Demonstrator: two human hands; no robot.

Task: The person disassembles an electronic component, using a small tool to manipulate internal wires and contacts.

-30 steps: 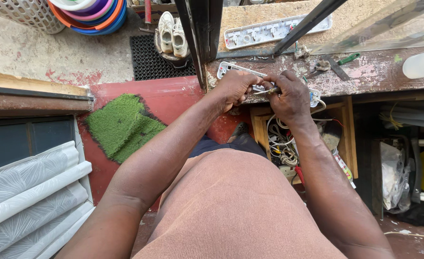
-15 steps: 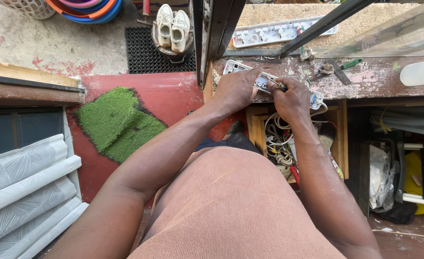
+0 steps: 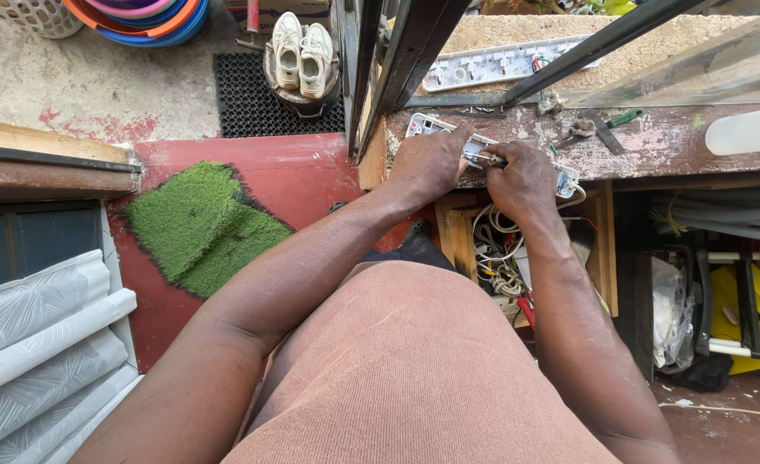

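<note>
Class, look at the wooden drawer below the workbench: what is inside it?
The wooden drawer holds tangled white cables and a red-handled tool. The right hand and forearm cover part of it, so the rest cannot be seen.

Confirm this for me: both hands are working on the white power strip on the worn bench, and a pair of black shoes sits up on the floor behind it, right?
Not quite. The head view shows the pair of shoes is white, not black. The rest holds: left hand and right hand are on the white power strip on the worn bench.

A white power strip on a worn brown, paint-flecked tabletop, white shoes at top, green turf patches on red floor at left.
</note>
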